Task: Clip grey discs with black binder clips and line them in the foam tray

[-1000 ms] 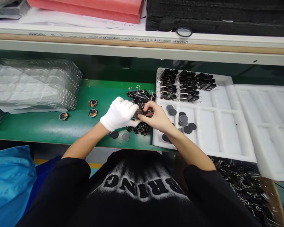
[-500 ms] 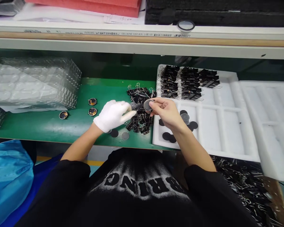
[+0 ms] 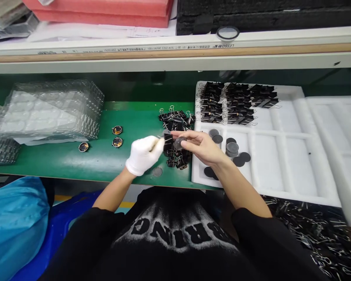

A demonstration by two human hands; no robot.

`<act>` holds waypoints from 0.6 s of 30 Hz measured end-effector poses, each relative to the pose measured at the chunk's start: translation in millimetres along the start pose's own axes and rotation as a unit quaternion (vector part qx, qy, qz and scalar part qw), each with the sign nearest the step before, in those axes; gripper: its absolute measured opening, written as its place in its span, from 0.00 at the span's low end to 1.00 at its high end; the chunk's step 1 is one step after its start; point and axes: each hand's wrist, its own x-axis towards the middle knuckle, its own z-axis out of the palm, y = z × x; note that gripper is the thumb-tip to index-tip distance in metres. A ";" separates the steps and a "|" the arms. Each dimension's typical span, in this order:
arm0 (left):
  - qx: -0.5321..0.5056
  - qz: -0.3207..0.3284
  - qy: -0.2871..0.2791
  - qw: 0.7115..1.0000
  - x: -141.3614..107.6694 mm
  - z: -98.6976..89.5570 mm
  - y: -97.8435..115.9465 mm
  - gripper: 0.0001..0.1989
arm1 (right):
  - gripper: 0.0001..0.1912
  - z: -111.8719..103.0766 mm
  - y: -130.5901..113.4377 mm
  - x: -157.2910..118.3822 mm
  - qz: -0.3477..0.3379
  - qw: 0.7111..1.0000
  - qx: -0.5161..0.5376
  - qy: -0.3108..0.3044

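My left hand (image 3: 144,153), in a white glove, pinches a black binder clip (image 3: 167,143) by its wire handle. Close beside it, my bare right hand (image 3: 203,147) holds a dark round disc (image 3: 179,143) between thumb and fingers. Under and behind both hands lies a pile of black binder clips (image 3: 178,120) on the green table (image 3: 140,121). A clear disc (image 3: 157,171) rests on the table near its front edge. More dark and clear discs (image 3: 232,148) lie in the white foam tray (image 3: 263,154) to the right.
Clamped clips (image 3: 212,101) fill the tray's back left compartments. Stacked clear plastic trays (image 3: 54,111) stand at the left, with several small round pieces (image 3: 117,142) nearby. A second foam tray (image 3: 339,136) is at the right. Loose clips (image 3: 312,230) lie below, and a shelf edge (image 3: 152,62) crosses behind.
My left hand has closed on a binder clip's handle. The disc in my right hand has tilted and lowered slightly. Two clear or dark discs now show at the tray's left, and the view has shifted.
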 end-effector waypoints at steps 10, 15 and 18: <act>-0.087 -0.045 -0.152 0.984 2.4 -3.3 5.7 0.11 | 0.16 1.3 -5.0 -13.6 -0.009 0.997 -0.023 -0.068; -0.095 -0.048 -0.214 0.971 7.3 -2.5 12.1 0.18 | 0.15 -1.0 -5.8 -15.8 -0.004 0.994 -0.056 -0.092; -0.089 -0.069 -0.222 0.969 8.2 -1.2 10.6 0.13 | 0.15 -5.9 -6.7 -14.3 -0.025 0.996 -0.065 -0.063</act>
